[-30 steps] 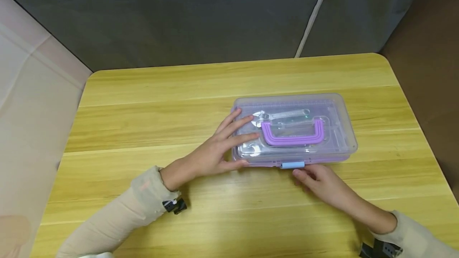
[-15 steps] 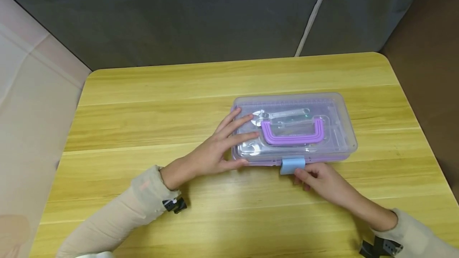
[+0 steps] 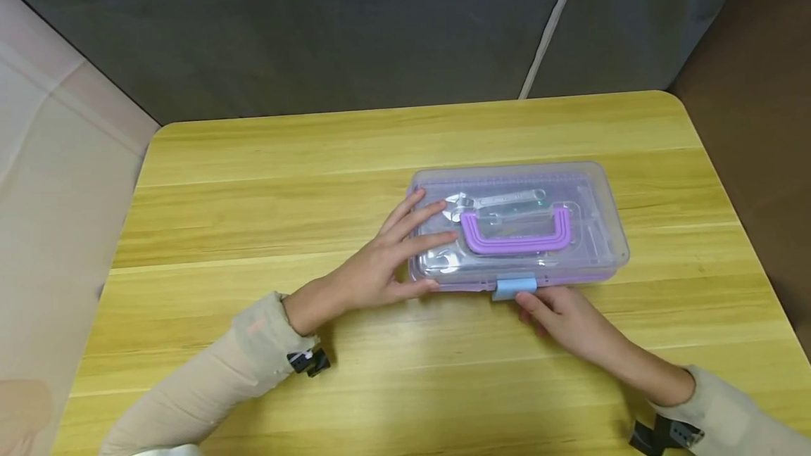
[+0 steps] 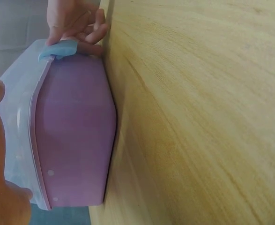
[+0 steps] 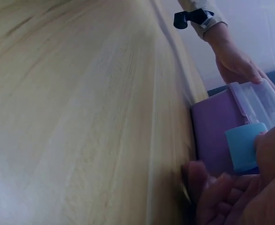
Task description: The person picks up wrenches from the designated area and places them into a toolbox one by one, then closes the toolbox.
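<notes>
A toolbox (image 3: 589, 231) with a clear lid and purple base sits on the table, lid down. Its purple handle (image 3: 516, 246) lies folded flat on the lid. Through the lid an adjustable wrench (image 3: 507, 199) shows, plus other tools too blurred to name. My left hand (image 3: 386, 262) rests on the lid's left end, fingers spread, thumb at the front edge. At the front, my right hand (image 3: 567, 319) pinches the right side of the light blue latch (image 3: 512, 288), thumb on its outside. In the right wrist view the latch (image 5: 244, 145) tilts out from the purple wall; my other right fingers curl below.
The wooden table (image 3: 253, 217) extends around the toolbox on every side. A dark grey curtain (image 3: 317, 34) hangs behind the far edge. A pale panel (image 3: 70, 181) stands at the left and a brown one (image 3: 754, 104) at the right.
The latch swung outward at the front between the first and second frames, and now sits somewhat lower again, with my right thumb on it. My left hand has stayed on the lid.
</notes>
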`<act>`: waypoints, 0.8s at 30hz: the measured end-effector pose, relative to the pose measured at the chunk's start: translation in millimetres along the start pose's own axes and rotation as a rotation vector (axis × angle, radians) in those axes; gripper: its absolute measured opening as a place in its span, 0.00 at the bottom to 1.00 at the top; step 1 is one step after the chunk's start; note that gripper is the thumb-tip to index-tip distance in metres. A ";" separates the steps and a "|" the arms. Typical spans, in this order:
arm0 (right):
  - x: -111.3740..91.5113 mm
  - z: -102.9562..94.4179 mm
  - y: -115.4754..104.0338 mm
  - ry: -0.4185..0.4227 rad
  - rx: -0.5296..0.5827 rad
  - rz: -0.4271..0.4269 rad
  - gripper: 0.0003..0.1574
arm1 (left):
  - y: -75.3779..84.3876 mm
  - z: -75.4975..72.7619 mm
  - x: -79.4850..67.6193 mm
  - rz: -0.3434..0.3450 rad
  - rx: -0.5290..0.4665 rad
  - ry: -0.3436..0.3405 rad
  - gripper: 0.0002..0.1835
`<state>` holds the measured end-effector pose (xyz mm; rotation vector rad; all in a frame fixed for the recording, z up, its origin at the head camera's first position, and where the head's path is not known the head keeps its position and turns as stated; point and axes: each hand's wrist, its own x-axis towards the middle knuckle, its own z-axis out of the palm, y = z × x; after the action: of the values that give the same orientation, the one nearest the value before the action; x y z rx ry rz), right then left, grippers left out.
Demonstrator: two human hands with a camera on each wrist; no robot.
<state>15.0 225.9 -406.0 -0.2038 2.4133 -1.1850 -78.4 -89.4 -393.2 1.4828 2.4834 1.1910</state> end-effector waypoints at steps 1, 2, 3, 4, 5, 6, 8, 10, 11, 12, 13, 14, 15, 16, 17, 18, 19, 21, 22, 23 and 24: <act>0.1 0.3 -0.3 -0.002 0.008 -0.004 0.25 | 0.0 0.0 0.0 -0.001 -0.001 -0.001 0.35; 0.1 0.3 -0.4 -0.008 0.023 -0.008 0.25 | -0.1 0.0 0.0 -0.003 -0.002 -0.002 0.35; 0.1 0.6 -0.4 -0.018 0.048 -0.015 0.23 | -0.1 0.0 -0.1 -0.004 -0.002 -0.004 0.35; 0.0 0.9 -0.1 -0.026 0.065 -0.019 0.22 | -0.2 0.0 -0.2 -0.005 -0.002 -0.004 0.36; 0.0 1.1 0.2 -0.035 0.083 -0.025 0.20 | -0.1 0.0 -0.5 -0.006 -0.003 -0.005 0.36; 0.0 1.4 0.7 -0.042 0.097 -0.027 0.19 | 0.0 0.1 -0.7 -0.006 -0.002 -0.005 0.36; 0.3 2.1 2.0 -0.051 0.112 -0.031 0.16 | 0.3 -0.1 -0.9 -0.005 0.000 -0.004 0.35; 0.7 2.9 2.8 -0.052 0.111 -0.024 0.14 | 0.9 -0.4 -0.9 -0.003 0.004 -0.002 0.35; 1.0 3.2 3.2 -0.047 0.107 -0.020 0.15 | 1.0 -0.6 -0.9 -0.001 0.007 -0.001 0.35; 1.5 3.6 3.3 -0.040 0.094 -0.015 0.15 | 1.2 -0.8 -0.8 0.001 0.011 0.001 0.35; 1.9 4.0 3.5 -0.033 0.079 -0.015 0.16 | 1.5 -1.1 -0.5 0.004 0.014 0.003 0.35; 2.2 4.4 4.0 -0.024 0.065 -0.016 0.17 | 1.4 -1.2 -0.3 0.006 0.017 0.005 0.35; 2.5 5.0 4.1 -0.015 0.050 -0.020 0.18 | 1.6 -1.5 -0.1 0.010 0.022 0.008 0.35; 2.8 5.8 4.5 -0.004 0.035 -0.022 0.19 | 1.8 -1.9 0.2 0.013 0.027 0.010 0.35; 3.0 6.8 4.9 0.008 0.021 -0.031 0.21 | 1.9 -2.1 0.3 0.017 0.033 0.013 0.35; 3.2 8.0 5.3 0.017 0.011 -0.040 0.22 | 1.8 -2.2 0.3 0.021 0.039 0.015 0.34; 3.3 9.3 5.9 0.026 0.007 -0.044 0.23 | 1.6 -2.3 0.4 0.025 0.044 0.018 0.34; 3.5 11.9 7.0 0.046 -0.003 -0.059 0.26 | 1.2 -2.7 0.7 0.037 0.056 0.023 0.34; 3.6 13.1 7.7 0.055 -0.006 -0.069 0.27 | 0.9 -2.9 0.7 0.042 0.060 0.024 0.33; 3.8 14.1 8.5 0.064 -0.009 -0.079 0.28 | 0.5 -2.9 0.9 0.049 0.063 0.026 0.33; 4.3 15.0 9.3 0.075 -0.011 -0.089 0.28 | 0.2 -3.0 1.3 0.055 0.065 0.028 0.33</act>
<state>18.6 219.6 -422.7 -0.2779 2.4988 -1.2394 -80.1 -90.2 -390.4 1.5711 2.5390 1.1577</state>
